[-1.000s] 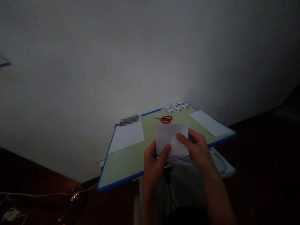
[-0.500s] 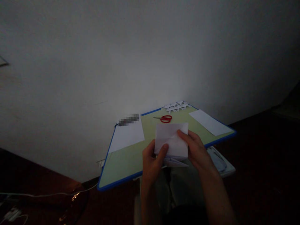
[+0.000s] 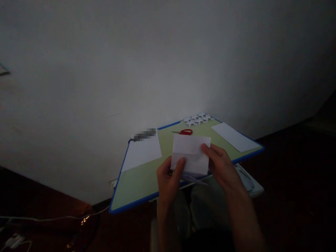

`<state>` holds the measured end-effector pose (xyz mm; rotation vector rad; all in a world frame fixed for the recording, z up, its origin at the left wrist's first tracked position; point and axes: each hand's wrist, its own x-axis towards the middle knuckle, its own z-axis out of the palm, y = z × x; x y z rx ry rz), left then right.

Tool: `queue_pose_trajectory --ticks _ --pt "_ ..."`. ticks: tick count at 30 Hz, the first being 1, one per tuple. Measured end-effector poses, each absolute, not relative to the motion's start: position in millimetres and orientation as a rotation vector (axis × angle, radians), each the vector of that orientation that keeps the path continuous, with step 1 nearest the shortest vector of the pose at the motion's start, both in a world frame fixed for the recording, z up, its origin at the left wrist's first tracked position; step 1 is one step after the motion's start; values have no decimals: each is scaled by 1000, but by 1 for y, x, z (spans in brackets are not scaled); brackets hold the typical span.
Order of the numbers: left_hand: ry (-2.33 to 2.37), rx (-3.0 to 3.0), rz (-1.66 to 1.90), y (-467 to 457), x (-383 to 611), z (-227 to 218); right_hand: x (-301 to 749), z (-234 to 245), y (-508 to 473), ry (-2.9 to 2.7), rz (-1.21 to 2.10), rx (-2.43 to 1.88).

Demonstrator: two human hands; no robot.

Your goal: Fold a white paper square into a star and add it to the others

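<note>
A white sheet of paper (image 3: 191, 153) with a fold line across it is held upright over the near edge of a green board. My left hand (image 3: 168, 180) pinches its lower left corner, thumb on the front. My right hand (image 3: 223, 167) grips its right side with fingers curled over the face. A folded flap of the same paper sticks out below the hands. Both hands are closed on the sheet.
The green board with a blue rim (image 3: 136, 183) carries a white sheet (image 3: 143, 150) at left, another white sheet (image 3: 235, 137) at right, red scissors (image 3: 185, 132) and a pile of small folded white paper pieces (image 3: 198, 119) at the back. White cables (image 3: 39, 218) lie on the dark floor at left.
The paper has been flattened: the diagonal creased flap seen earlier now lies down with a straight horizontal fold. Both hands slid slightly left and down with the sheet.
</note>
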<state>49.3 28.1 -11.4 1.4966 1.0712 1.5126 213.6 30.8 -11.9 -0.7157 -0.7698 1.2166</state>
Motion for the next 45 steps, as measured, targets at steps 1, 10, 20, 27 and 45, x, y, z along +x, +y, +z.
queue_pose_trajectory --ticks 1,10,20,27,45 --pt "1084 1477 1538 28 49 -12 216 -14 30 -796 1201 -712" --pt "1086 1450 1597 28 50 -15 214 -13 28 -775 1204 -628" --pt "1317 1505 1759 29 60 -17 212 -20 26 -1167 578 -805" --pt "1170 1578 1629 25 52 -17 213 -27 30 -1205 401 -865" --pt "1222 1269 1840 20 69 -7 201 -15 23 -1310 313 -865"
